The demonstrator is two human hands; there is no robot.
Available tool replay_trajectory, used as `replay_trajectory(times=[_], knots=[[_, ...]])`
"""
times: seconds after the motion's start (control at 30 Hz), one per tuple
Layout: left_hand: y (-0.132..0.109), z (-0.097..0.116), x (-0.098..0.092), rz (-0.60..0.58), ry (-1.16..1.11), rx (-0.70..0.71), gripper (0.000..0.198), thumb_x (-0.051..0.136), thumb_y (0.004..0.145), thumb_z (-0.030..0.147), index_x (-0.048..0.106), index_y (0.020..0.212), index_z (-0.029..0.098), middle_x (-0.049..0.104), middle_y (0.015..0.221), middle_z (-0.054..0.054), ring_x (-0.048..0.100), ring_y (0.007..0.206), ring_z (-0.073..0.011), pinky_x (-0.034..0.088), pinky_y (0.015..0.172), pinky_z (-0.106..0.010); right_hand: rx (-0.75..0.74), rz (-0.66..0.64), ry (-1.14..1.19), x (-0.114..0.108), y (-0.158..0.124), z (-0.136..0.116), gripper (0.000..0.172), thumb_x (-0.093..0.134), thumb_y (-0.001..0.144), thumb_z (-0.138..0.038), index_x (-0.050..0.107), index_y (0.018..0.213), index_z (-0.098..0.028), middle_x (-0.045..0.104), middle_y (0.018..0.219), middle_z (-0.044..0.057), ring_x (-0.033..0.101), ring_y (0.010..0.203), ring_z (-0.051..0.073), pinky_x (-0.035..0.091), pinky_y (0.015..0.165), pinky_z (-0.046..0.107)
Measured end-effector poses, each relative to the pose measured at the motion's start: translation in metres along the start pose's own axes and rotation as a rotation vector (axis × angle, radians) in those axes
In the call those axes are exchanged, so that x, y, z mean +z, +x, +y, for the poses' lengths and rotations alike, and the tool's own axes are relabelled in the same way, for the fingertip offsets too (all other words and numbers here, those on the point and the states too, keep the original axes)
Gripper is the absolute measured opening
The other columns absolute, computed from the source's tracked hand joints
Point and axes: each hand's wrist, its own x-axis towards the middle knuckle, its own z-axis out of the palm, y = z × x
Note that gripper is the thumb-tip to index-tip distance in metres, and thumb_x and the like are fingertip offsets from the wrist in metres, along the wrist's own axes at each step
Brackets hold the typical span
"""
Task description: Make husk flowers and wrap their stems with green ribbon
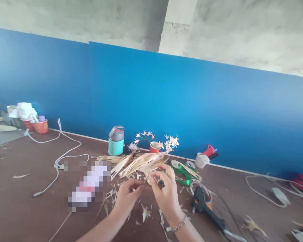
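Note:
Both hands are raised over the middle of the brown table, close together with their fingertips apart. My left hand has thumb and forefinger pinched; whatever is between them is too small to make out. My right hand, with a bracelet on its wrist, has its fingers curled and thumb and forefinger drawn together. Near those fingertips shows a pale scrap, but I cannot tell whether it is held. Beyond them lies a pile of dried husk strips. A pale star-shaped husk piece lies below, among scattered trimmings.
A black glue gun lies right, near green ribbon and tape rolls. Behind are a teal jar and a red cup with white flowers. A white cable and a pixelated object lie left; a blue partition stands behind.

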Motion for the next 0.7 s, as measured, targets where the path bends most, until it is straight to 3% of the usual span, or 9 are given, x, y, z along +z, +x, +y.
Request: replay_trajectory(times=[0.5, 0.7], knots=[[-0.0018, 0.0004, 0.0007, 0.005, -0.011, -0.016, 0.022, 0.062, 0.063, 0.036, 0.068, 0.069, 0.016, 0.059, 0.057, 0.001, 0.044, 0.048, -0.0106, 0.034, 0.048, -0.021, 0.006, 0.015, 0.011, -0.0004, 0.0015, -0.003, 0.009, 0.055, 0.08, -0.017, 0.061, 0.074, -0.021, 0.054, 0.1, 0.008, 0.05, 0.1, 0.025, 0.043, 0.084, 0.043], [-0.001, -0.0006, 0.0008, 0.005, -0.025, 0.006, 0.021, 0.063, 0.062, 0.034, 0.068, 0.069, 0.015, 0.062, 0.06, 0.0, 0.048, 0.053, -0.0121, 0.036, 0.051, -0.022, -0.005, 0.014, -0.005, -0.0001, 0.0009, -0.0018, 0.009, 0.054, 0.08, -0.017, 0.06, 0.075, -0.021, 0.054, 0.101, 0.009, 0.049, 0.101, 0.026, 0.043, 0.084, 0.044]])
